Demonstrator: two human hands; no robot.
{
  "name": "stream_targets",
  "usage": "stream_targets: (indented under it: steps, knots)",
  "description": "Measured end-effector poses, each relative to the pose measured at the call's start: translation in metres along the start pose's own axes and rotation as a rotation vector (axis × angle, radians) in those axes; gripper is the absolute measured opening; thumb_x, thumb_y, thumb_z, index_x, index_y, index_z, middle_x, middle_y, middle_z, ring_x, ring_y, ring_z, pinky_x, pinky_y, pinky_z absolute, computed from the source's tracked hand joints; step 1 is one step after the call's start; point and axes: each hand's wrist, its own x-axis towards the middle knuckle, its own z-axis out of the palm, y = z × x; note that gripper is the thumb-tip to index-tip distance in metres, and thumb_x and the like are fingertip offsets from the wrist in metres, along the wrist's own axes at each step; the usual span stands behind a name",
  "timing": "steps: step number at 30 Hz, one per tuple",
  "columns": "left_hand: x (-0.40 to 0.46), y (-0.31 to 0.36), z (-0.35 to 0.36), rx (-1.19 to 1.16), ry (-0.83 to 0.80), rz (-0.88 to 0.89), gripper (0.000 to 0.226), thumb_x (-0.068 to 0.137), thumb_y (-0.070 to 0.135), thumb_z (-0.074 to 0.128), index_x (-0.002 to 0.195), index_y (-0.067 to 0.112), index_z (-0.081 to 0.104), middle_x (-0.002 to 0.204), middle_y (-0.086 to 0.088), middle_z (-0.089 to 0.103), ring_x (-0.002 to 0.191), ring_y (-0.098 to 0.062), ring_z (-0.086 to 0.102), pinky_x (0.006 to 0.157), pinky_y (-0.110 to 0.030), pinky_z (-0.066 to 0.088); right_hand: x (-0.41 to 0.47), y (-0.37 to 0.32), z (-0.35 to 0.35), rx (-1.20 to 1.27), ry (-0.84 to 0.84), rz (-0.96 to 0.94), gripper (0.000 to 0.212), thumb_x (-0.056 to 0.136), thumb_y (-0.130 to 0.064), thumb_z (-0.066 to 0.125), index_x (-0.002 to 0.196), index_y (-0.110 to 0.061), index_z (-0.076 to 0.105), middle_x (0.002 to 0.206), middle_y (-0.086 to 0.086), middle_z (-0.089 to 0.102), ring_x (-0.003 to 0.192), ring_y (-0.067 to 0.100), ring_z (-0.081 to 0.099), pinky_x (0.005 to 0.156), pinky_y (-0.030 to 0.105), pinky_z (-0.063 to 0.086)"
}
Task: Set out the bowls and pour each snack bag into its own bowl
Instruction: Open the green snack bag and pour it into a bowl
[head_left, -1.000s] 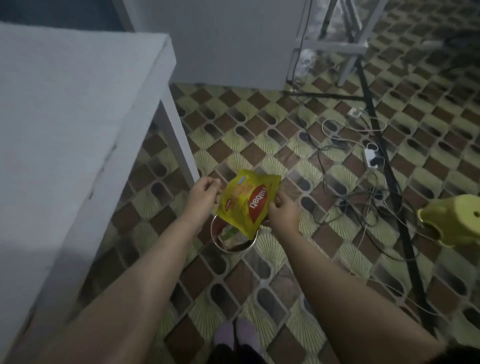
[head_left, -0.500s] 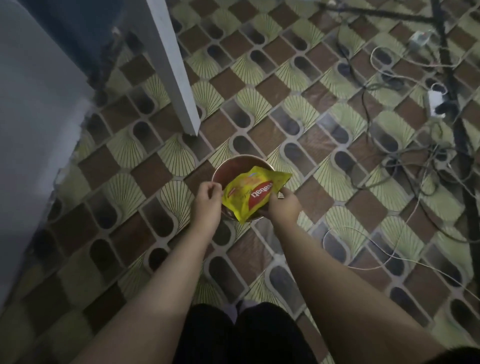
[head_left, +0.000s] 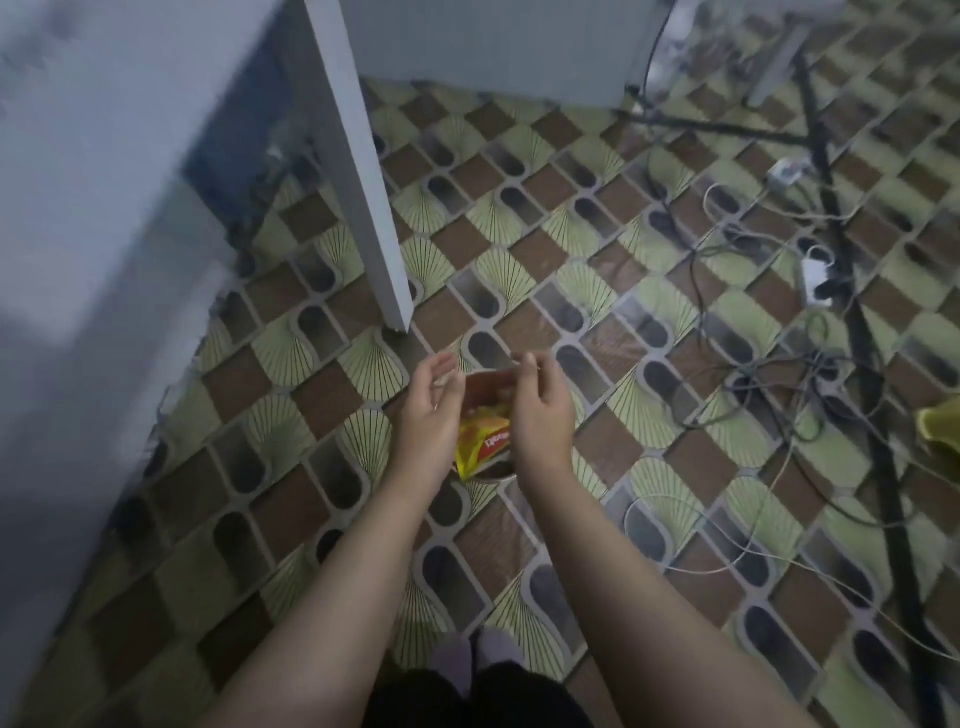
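Observation:
A round metal bowl stands on the patterned floor near a white table leg. The yellow snack bag with a red label lies in the bowl, partly hidden by my hands. Just above the bowl's left side hovers my left hand, palm turned inward and fingers loosely curled. My right hand is over the bowl's right side in the same loose curl. Neither hand touches the bag. Motion blur hides the fingertips.
The white table and its leg rise at the left. Tangled cables and a power strip cover the floor at the right, beside a black stand leg. A yellow-green stool pokes in at the right edge.
Both hands held the yellow bag over the bowl before. Now they have let go and lifted apart, and the bag lies in the bowl. The camera has tilted up.

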Motion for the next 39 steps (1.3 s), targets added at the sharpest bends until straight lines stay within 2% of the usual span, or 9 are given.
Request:
stream_targets:
  steps: [4, 9, 12, 16, 21, 25, 30, 37, 39]
  knots:
    - [-0.041, 0.121, -0.036, -0.064, 0.067, 0.202, 0.023, 0.102, 0.027, 0.047, 0.123, 0.028, 0.055, 0.12, 0.019, 0.061, 0.112, 0.002, 0.057, 0.097, -0.026, 0.05, -0.038, -0.142, -0.011, 0.16, -0.145, -0.226, 0.027, 0.106, -0.029, 0.042, 0.088, -0.021, 0.061, 0.08, 0.0, 0.066, 0.073, 0.014, 0.063, 0.067, 0.031, 0.052]
    - [-0.098, 0.251, -0.108, -0.068, 0.172, 0.423, 0.015, 0.1, 0.036, 0.047, 0.11, 0.042, 0.057, 0.117, 0.022, 0.062, 0.109, -0.007, 0.063, 0.096, -0.045, 0.053, -0.096, -0.288, -0.007, 0.219, -0.34, -0.509, 0.03, 0.106, -0.026, 0.043, 0.084, -0.013, 0.059, 0.073, -0.002, 0.062, 0.063, 0.013, 0.057, 0.061, 0.031, 0.05]
    - [-0.144, 0.305, -0.159, -0.024, 0.336, 0.515, 0.017, 0.097, 0.041, 0.046, 0.111, 0.038, 0.054, 0.12, 0.019, 0.06, 0.106, -0.006, 0.063, 0.097, -0.042, 0.053, -0.14, -0.351, 0.011, 0.249, -0.442, -0.604, 0.027, 0.106, -0.024, 0.043, 0.088, -0.014, 0.061, 0.075, -0.004, 0.065, 0.066, 0.012, 0.061, 0.062, 0.026, 0.053]
    - [-0.213, 0.334, -0.226, -0.033, 0.58, 0.595, 0.013, 0.102, 0.028, 0.045, 0.105, 0.036, 0.054, 0.111, 0.019, 0.063, 0.096, -0.004, 0.064, 0.094, -0.036, 0.052, -0.21, -0.399, 0.044, 0.271, -0.633, -0.713, 0.027, 0.106, -0.023, 0.041, 0.09, -0.012, 0.06, 0.074, -0.002, 0.065, 0.065, 0.016, 0.062, 0.062, 0.03, 0.055]
    - [-0.303, 0.308, -0.309, -0.096, 0.924, 0.624, 0.01, 0.1, 0.026, 0.048, 0.102, 0.03, 0.057, 0.091, 0.014, 0.06, 0.079, -0.005, 0.058, 0.079, -0.028, 0.049, -0.319, -0.413, 0.092, 0.347, -0.945, -0.742, 0.027, 0.106, -0.019, 0.041, 0.088, -0.008, 0.058, 0.07, 0.006, 0.064, 0.059, 0.013, 0.056, 0.057, 0.021, 0.048]
    - [-0.374, 0.264, -0.36, -0.099, 1.15, 0.556, 0.01, 0.098, 0.022, 0.048, 0.103, 0.024, 0.057, 0.08, 0.006, 0.051, 0.069, -0.01, 0.05, 0.07, -0.029, 0.046, -0.4, -0.398, 0.122, 0.355, -1.145, -0.728, 0.026, 0.106, -0.019, 0.042, 0.087, -0.012, 0.058, 0.067, 0.002, 0.063, 0.056, 0.014, 0.054, 0.056, 0.021, 0.046]
    - [-0.481, 0.193, -0.429, -0.072, 1.405, 0.464, 0.025, 0.097, 0.013, 0.049, 0.096, 0.035, 0.059, 0.081, 0.009, 0.054, 0.072, -0.012, 0.049, 0.074, -0.034, 0.045, -0.523, -0.366, 0.157, 0.339, -1.37, -0.695, 0.019, 0.104, -0.013, 0.044, 0.094, -0.015, 0.059, 0.071, 0.005, 0.065, 0.053, 0.015, 0.053, 0.051, 0.019, 0.044]
    - [-0.582, 0.122, -0.521, -0.066, 1.59, 0.201, 0.02, 0.096, 0.016, 0.051, 0.09, 0.034, 0.056, 0.091, 0.005, 0.06, 0.081, -0.016, 0.056, 0.074, -0.033, 0.048, -0.667, -0.319, 0.206, 0.279, -1.471, -0.845, 0.019, 0.099, -0.007, 0.044, 0.099, -0.018, 0.059, 0.075, -0.005, 0.065, 0.064, 0.016, 0.06, 0.061, 0.033, 0.051]
    - [-0.598, 0.108, -0.546, -0.066, 1.599, 0.135, 0.014, 0.095, 0.017, 0.051, 0.09, 0.028, 0.058, 0.089, 0.006, 0.059, 0.081, -0.017, 0.055, 0.073, -0.031, 0.045, -0.696, -0.31, 0.225, 0.273, -1.445, -0.931, 0.018, 0.097, -0.006, 0.046, 0.096, -0.017, 0.06, 0.082, -0.007, 0.066, 0.074, 0.009, 0.061, 0.065, 0.029, 0.049]
